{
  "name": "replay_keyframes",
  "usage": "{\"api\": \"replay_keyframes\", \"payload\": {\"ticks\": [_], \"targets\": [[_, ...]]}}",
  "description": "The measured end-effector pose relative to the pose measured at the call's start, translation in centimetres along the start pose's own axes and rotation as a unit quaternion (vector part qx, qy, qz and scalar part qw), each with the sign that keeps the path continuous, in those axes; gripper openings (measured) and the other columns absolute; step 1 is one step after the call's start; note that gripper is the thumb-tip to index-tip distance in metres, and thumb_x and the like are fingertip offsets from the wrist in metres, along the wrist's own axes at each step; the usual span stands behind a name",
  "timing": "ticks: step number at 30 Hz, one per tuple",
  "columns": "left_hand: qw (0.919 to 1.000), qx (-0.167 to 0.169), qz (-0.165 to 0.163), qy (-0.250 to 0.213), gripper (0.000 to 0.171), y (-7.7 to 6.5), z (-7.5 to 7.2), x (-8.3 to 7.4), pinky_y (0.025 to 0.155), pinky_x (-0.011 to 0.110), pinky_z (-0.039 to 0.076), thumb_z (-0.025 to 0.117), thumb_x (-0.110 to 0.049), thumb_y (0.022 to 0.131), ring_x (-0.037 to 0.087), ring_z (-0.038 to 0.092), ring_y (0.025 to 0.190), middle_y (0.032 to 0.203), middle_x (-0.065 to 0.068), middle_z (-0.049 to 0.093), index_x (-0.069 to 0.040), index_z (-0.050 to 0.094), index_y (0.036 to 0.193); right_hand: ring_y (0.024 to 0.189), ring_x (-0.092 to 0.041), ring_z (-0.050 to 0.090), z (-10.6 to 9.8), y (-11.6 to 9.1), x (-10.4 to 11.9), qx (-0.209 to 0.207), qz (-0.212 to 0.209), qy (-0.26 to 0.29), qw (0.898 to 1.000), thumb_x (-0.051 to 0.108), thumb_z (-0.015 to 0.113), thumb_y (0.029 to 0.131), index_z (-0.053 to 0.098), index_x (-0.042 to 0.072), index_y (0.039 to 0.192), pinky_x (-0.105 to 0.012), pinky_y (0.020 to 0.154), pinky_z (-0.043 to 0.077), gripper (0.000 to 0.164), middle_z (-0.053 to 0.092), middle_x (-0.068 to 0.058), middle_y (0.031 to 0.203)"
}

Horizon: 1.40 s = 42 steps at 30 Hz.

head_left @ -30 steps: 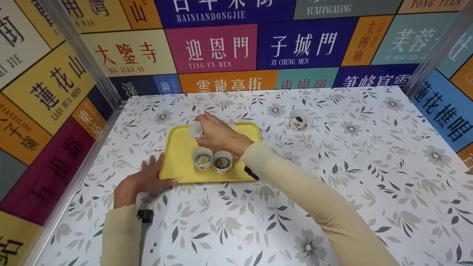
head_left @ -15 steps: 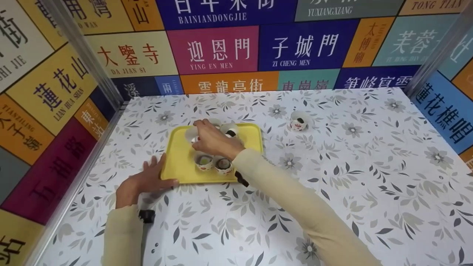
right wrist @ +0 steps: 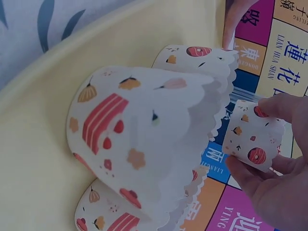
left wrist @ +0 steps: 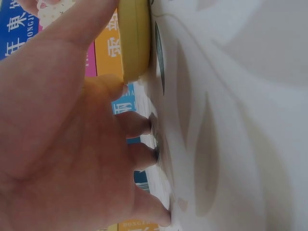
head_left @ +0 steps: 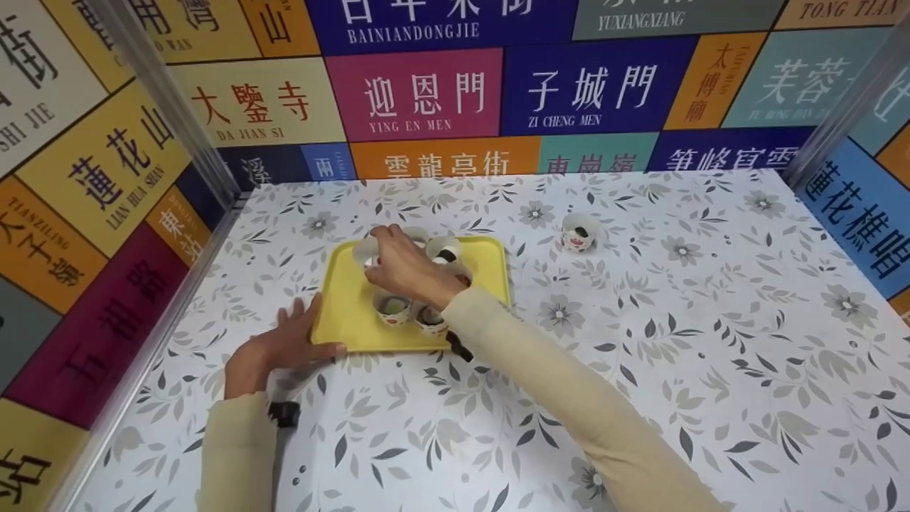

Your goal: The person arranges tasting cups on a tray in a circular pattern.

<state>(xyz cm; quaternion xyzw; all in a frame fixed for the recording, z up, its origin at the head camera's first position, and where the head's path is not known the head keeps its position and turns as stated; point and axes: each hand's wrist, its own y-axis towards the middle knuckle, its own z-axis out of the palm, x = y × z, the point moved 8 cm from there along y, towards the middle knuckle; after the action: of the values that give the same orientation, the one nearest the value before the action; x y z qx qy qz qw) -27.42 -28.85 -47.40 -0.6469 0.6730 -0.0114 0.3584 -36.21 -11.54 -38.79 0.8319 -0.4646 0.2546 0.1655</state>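
Note:
In the head view, my right hand is over the back left of a yellow tray. Between thumb and fingers it pinches a small patterned paper baking cup, seen in the right wrist view. Whether that cup touches the tray is unclear. Several similar cups stand on the tray, among them a front left cup and a cup behind the hand, holding pieces resembling sushi rolls. My left hand touches the tray's front left corner, thumb along the front edge, fingers extended beside the left side.
Another paper cup with a dark-topped piece stands on the floral tablecloth, right of the tray. Colourful sign-covered panels rise behind and along both sides of the table.
My right hand has shifted slightly left with the pinched cup, uncovering more of the cups behind it. The left hand stays at the tray corner.

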Motion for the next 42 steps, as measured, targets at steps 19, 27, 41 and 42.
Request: {"api": "replay_keyframes", "payload": {"ticks": [19, 27, 41, 42], "targets": [[1.0000, 0.000, 0.003, 0.000, 0.120, 0.0, -0.1, -0.2, 0.119, 0.072, 0.000, 0.063, -0.066, 0.088, 0.054, -0.021, 0.148, 0.163, 0.029, -0.021, -0.008, -0.014, 0.159, 0.115, -0.022, 0.054, 2.8, -0.2, -0.6, 0.059, 0.035, -0.046, 0.997, 0.029, 0.069, 0.091, 0.039, 0.005, 0.149, -0.037, 0.101, 0.051, 0.069, 0.049, -0.014, 0.138], [0.9999, 0.003, -0.010, 0.006, 0.118, 0.3, 0.0, 0.0, 0.119, 0.071, -0.001, 0.061, -0.067, 0.088, 0.052, -0.021, 0.149, 0.164, 0.026, -0.021, -0.012, -0.013, 0.160, 0.118, -0.022, 0.054, 2.8, -0.5, -0.6, 0.083, 0.039, -0.048, 0.995, 0.039, 0.069, 0.093, 0.043, 0.005, 0.146, -0.039, 0.105, 0.049, 0.068, 0.052, -0.013, 0.137], [0.9998, 0.002, -0.018, -0.012, 0.121, 0.2, -0.1, 0.3, 0.119, 0.071, -0.005, 0.065, -0.067, 0.085, 0.051, -0.023, 0.148, 0.164, 0.025, -0.022, -0.012, -0.012, 0.160, 0.125, -0.022, 0.056, -2.4, -0.1, -2.0, 0.000, -0.009, 0.012, 1.000, 0.034, 0.057, 0.100, 0.049, 0.008, 0.143, -0.037, 0.107, 0.047, 0.051, 0.054, -0.008, 0.138], [0.9997, 0.003, -0.018, -0.015, 0.121, 0.2, 0.0, 0.4, 0.119, 0.070, -0.005, 0.065, -0.066, 0.085, 0.050, -0.024, 0.148, 0.164, 0.024, -0.023, -0.013, -0.013, 0.160, 0.125, -0.021, 0.056, -2.9, -0.1, -2.2, -0.010, -0.010, 0.011, 1.000, 0.034, 0.058, 0.100, 0.051, 0.009, 0.142, -0.037, 0.106, 0.047, 0.050, 0.054, -0.008, 0.137]]}}
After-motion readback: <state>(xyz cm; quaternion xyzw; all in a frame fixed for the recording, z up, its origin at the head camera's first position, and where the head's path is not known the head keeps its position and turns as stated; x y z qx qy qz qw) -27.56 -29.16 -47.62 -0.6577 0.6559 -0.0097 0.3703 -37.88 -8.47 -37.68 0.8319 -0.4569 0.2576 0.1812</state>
